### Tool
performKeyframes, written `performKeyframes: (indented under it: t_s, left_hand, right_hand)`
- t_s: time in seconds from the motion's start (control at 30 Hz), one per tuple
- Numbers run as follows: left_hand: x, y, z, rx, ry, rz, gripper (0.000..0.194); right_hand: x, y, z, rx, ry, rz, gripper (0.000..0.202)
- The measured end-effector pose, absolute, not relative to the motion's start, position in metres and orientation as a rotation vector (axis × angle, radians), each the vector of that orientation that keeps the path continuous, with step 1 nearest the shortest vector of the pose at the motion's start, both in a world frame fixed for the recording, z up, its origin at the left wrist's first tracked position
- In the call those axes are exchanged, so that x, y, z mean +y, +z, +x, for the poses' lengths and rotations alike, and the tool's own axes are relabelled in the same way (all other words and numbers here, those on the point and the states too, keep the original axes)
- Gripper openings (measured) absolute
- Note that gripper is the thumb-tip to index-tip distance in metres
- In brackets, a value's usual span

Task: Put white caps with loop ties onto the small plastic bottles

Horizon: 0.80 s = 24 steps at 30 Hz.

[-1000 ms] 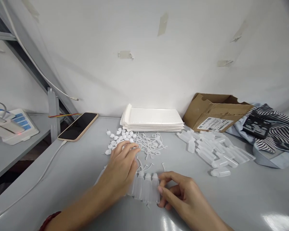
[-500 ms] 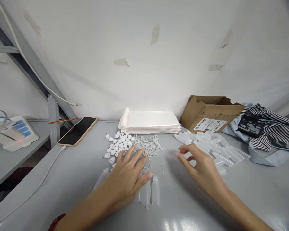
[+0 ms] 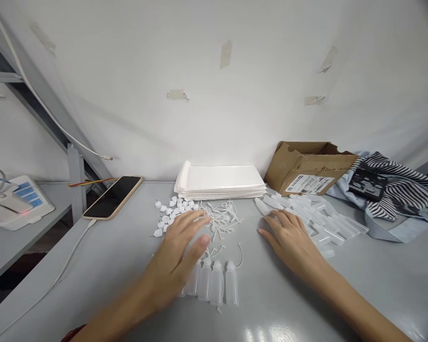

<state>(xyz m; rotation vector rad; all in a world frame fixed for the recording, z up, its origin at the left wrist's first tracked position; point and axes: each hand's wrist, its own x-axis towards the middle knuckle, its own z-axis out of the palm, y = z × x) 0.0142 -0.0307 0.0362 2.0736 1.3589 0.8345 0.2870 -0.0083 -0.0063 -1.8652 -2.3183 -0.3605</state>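
Note:
My left hand (image 3: 176,259) hovers with fingers apart, holding nothing visible. It is over the near side of some small white caps (image 3: 167,219), a few with thin metal needle tips. Below it stretches a row of translucent squeeze bottles (image 3: 231,284), partly hidden by the hand and wrist. Thin white tubes (image 3: 224,217) lie tangled just beyond the fingers. On the right, my right hand (image 3: 292,240) is palm down with its fingers stretched out at the left edge of a loose pile of translucent bottles (image 3: 330,222). Nothing shows in its grip.
A stack of white padded envelopes (image 3: 223,178) lies against the wall. To its right stands an open cardboard box (image 3: 306,166), beside a bundle of striped cloth (image 3: 406,180). A phone (image 3: 113,197) on a charging cable (image 3: 69,263) lies at the left.
My left hand has moved left and nearer, uncovering more of the bottle row. My right hand's curled fingers have flattened and come down beside the bottle pile.

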Motion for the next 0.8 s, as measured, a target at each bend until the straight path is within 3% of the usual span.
performKeyframes:
  t_s: [0.33, 0.8]
  left_hand:
    - [-0.017, 0.063, 0.002, 0.963, 1.188, 0.993, 0.033]
    - [-0.022, 0.061, 0.005, 0.882, 1.162, 0.836, 0.031]
  right_hand:
    - [-0.007, -0.011, 0.287, -2.295, -0.354, -1.796, 0.032]
    - [0.008, -0.01, 0.281, -2.394, -0.314, -1.619, 0.035]
